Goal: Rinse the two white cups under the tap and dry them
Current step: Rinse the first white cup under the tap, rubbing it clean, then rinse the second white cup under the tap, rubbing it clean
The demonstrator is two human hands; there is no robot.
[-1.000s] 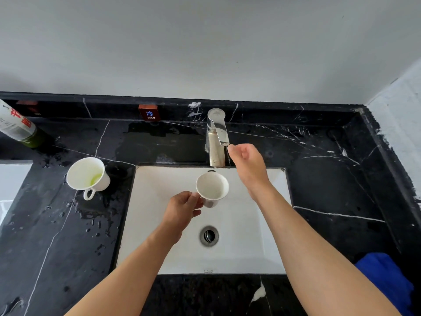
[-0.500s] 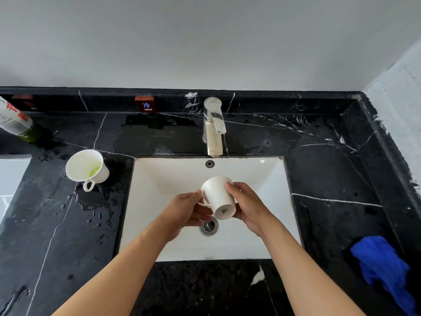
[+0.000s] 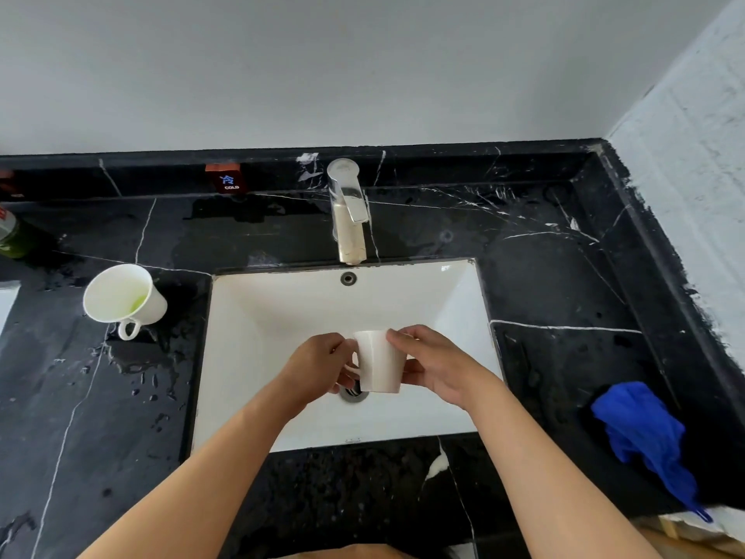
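Bench (image 3: 564, 284): black marble with white veins, wet with droplets on the left side, backed by a grey wall. Sink (image 3: 282, 316): white rectangular basin set into the bench, drain partly hidden under the held cup, overflow hole in the far wall. Blue cloth (image 3: 645, 433): crumpled on the bench at the right, well apart from the sink. Left hand (image 3: 318, 367): over the basin, fingers closed around the handle side of the held cup. Right hand (image 3: 437, 365): fingers and thumb closed on the cup's opposite wall. Tap (image 3: 348, 211): chrome, at the far rim of the sink, spout pointing into the basin; no stream visible. Held cup (image 3: 379, 363): white, gripped between both hands above the drain, turned mouth away from the camera with its narrower base nearest. Second cup (image 3: 121, 298): white, standing on the wet bench left of the sink, handle toward the camera, a green-yellow trace inside. Bottle (image 3: 10, 236): green, at the left edge, mostly cut off. Label (image 3: 227, 181): small dark tag reading COLD on the back ledge.
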